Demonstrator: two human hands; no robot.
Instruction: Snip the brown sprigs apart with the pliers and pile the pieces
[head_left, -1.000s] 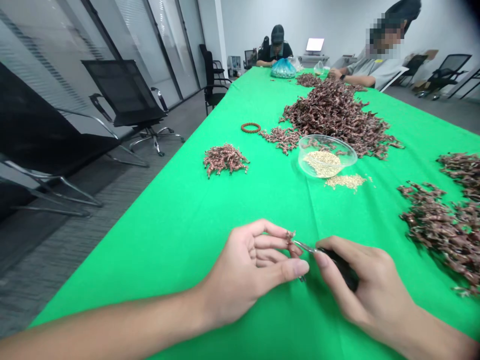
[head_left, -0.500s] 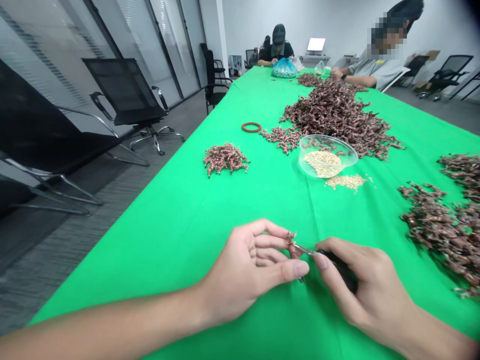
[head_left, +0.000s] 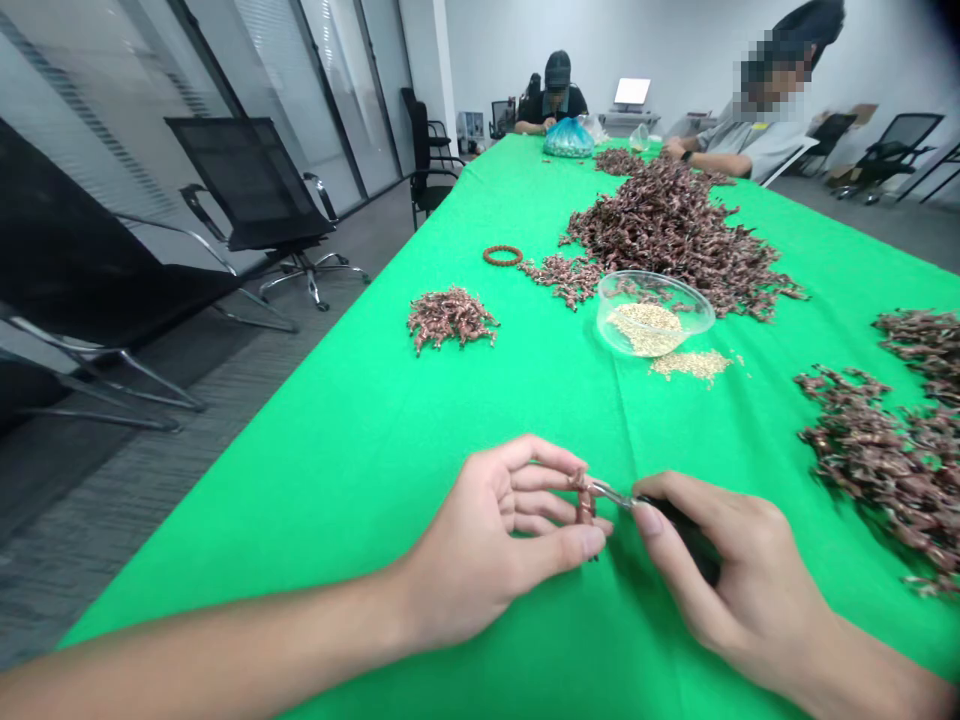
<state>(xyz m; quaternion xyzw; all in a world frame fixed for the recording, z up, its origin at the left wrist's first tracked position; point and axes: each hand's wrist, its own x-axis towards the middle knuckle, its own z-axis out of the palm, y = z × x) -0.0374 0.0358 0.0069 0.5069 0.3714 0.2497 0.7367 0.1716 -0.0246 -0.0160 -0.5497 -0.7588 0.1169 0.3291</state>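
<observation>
The curled fingers of the left hand (head_left: pixel 495 540) pinch an upright coppery sprig (head_left: pixel 584 498) above the green table (head_left: pixel 360 560) near its near edge, while the right hand (head_left: pixel 739 570) grips a black-handled tool (head_left: pixel 660 515), its metal tip pointing left against the sprig.

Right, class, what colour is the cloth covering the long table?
The tablecloth is bright green; it shows best in the head view.

The green-clothed table (head_left: pixel 360 480) holds heaps of reddish-brown twisted pieces (head_left: pixel 667 240), a clear bowl (head_left: pixel 654 314) and a bead bracelet (head_left: pixel 502 255).
</observation>
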